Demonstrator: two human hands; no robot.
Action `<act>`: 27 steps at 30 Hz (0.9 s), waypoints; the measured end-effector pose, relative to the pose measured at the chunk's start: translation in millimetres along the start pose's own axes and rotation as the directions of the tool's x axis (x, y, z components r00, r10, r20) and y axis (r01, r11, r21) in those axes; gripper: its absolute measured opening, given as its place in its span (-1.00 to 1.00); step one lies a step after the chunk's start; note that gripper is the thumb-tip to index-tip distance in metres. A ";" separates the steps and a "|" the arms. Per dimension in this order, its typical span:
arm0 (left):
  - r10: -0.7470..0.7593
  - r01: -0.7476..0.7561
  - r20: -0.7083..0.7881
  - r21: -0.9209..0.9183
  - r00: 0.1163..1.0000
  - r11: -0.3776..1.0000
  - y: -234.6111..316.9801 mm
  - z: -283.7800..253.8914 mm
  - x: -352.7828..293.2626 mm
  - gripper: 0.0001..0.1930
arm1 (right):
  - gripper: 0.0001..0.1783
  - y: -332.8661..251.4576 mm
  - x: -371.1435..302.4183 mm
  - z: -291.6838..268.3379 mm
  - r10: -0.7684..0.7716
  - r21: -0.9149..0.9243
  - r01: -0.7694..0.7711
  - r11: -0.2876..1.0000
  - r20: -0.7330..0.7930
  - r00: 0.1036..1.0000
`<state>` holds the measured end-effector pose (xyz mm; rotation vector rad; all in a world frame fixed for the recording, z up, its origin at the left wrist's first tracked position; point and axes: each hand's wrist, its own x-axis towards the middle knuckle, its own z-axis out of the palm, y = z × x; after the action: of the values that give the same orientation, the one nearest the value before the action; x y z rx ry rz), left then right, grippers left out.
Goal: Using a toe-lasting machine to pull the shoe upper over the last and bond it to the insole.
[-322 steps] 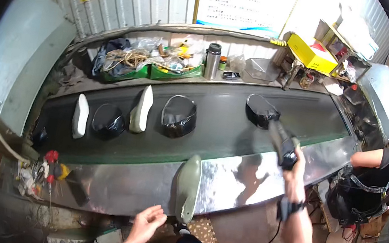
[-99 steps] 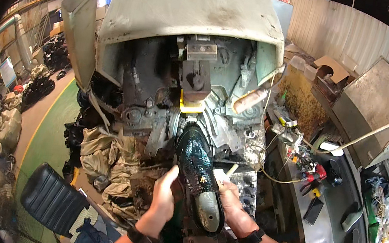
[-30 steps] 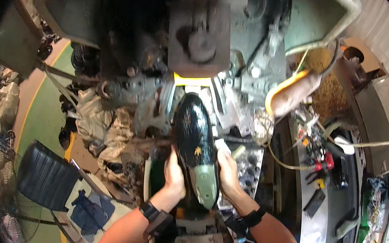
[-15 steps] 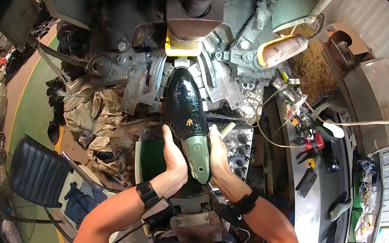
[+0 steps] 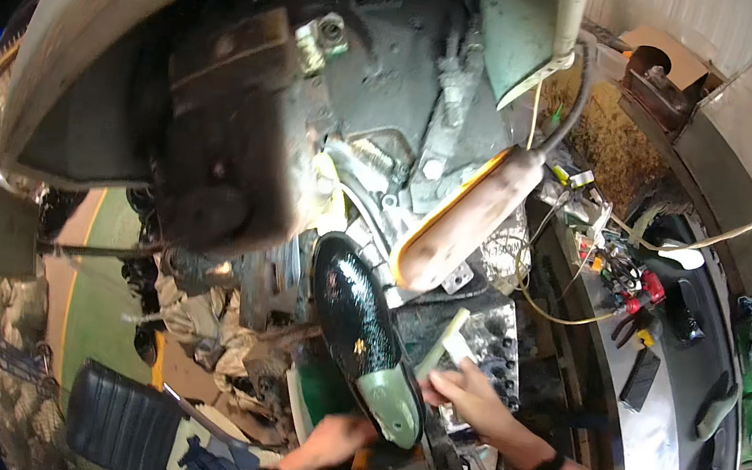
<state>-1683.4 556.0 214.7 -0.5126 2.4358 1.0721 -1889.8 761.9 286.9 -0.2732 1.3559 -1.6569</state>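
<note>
Greasy lasting machine (image 5: pixel 243 147) fills my view; shoe (image 5: pixel 360 330) already seated, right hand (image 5: pixel 468 400) pinching a pale strip (image 5: pixel 441 342), left hand (image 5: pixel 335 441) blurred, can't tell; pressing looks undone.

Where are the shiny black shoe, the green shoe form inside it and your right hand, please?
shiny black shoe (image 5: pixel 353 311): head view, on the glossy upper.
green shoe form (image 5: pixel 391 406): head view, on its bare heel end.
right hand (image 5: pixel 466 401): head view, on the back of the hand.
</note>
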 end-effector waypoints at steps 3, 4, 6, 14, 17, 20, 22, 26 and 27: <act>0.296 -0.424 0.307 0.720 0.905 0.550 -51.1 37.0 -43.4 -0.54 | -0.04 -1.4 -18.6 -35.1 0.054 -0.135 -0.073 0.988 -0.142 0.988; 0.273 -0.427 0.329 0.726 0.904 0.538 -62.9 44.6 -42.7 -0.54 | -0.04 -2.7 -23.0 -42.2 0.019 -0.119 -0.031 0.992 -0.102 0.995; 0.356 -0.483 0.355 0.783 0.865 0.393 -77.3 52.2 -39.0 -0.71 | -0.05 -8.1 -31.7 -51.6 -0.061 -0.157 0.037 0.987 -0.152 0.986; 0.417 -0.460 0.194 0.393 0.888 0.796 24.0 4.0 -102.5 -0.70 | -0.70 -33.9 -71.8 -33.2 -0.311 -0.193 0.267 0.944 -0.252 0.916; 0.262 -0.252 -0.085 0.109 0.961 0.962 82.5 -39.8 -178.6 -0.59 | -0.80 -35.1 -99.1 -4.1 -0.402 -0.133 0.383 0.914 -0.179 0.898; 0.155 -0.229 -0.283 -0.251 0.946 0.940 104.7 -101.1 -262.0 -0.57 | -0.78 -37.3 -129.8 25.6 -0.363 -0.224 0.365 0.904 0.052 0.931; 0.106 -0.733 -0.770 -0.542 0.629 0.411 108.0 -104.8 -269.7 -0.50 | -0.73 -33.3 -144.6 53.5 -0.316 -0.090 0.338 0.937 0.199 0.928; 0.193 -0.891 -0.903 -0.417 0.384 -0.179 123.0 -112.7 -253.6 -0.38 | -0.43 -27.4 -177.0 82.3 -0.133 -0.132 0.181 0.975 0.307 0.942; 0.140 -0.877 -0.888 -0.457 0.439 -0.148 134.7 -111.0 -246.4 -0.37 | -0.26 -25.3 -192.9 81.2 -0.032 0.073 0.007 0.997 0.342 0.939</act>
<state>-1568.3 596.3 490.9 0.1312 1.8364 3.5631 -1745.9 855.2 409.6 -0.5103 1.0330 -1.5823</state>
